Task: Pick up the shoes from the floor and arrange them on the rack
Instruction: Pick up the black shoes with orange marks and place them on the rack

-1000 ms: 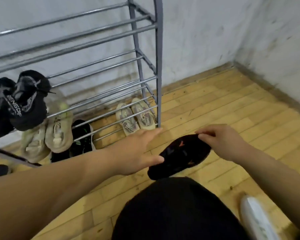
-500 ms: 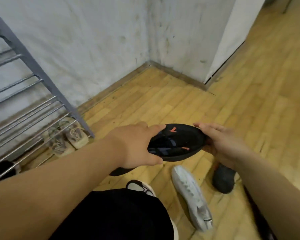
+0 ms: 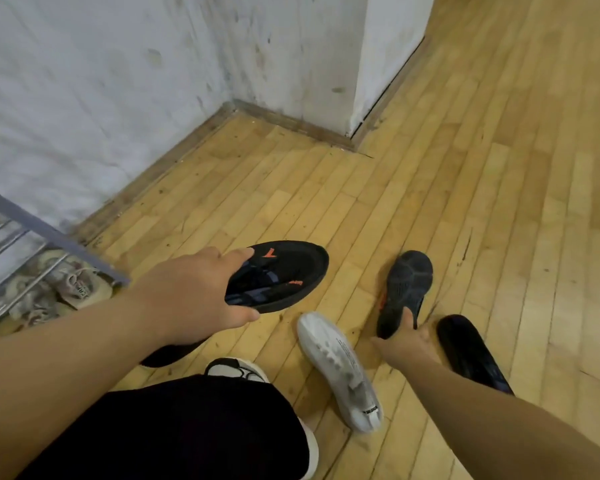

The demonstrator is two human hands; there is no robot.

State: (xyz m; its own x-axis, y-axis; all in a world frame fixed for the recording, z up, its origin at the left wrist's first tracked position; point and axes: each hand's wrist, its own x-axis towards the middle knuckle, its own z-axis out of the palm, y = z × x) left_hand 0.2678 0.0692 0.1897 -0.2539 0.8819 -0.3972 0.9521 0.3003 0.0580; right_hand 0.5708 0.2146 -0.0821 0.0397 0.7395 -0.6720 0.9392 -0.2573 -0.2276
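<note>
My left hand (image 3: 191, 292) holds a black shoe with red marks (image 3: 278, 275) above the floor, fingers curled over its edge. To the right, a dark shoe (image 3: 404, 289) lies sole up on the floor, and my right hand (image 3: 404, 341) grips its near end with the thumb on the sole. A white shoe (image 3: 340, 368) lies between my arms. Another dark shoe (image 3: 468, 351) lies right of my right wrist. The grey metal rack (image 3: 49, 237) shows at the left edge, with beige shoes (image 3: 77, 285) under its lowest bars.
Scuffed white walls meet in a corner (image 3: 232, 102) beyond the wooden floor (image 3: 482, 168). My black-clad knee (image 3: 187, 427) and a white and black shoe (image 3: 236, 370) on my foot fill the bottom centre.
The view has swung right, away from the rack. My right hand has let go of the black shoe and dropped to the sole-up dark shoe on the floor; my left hand alone now holds the black shoe.
</note>
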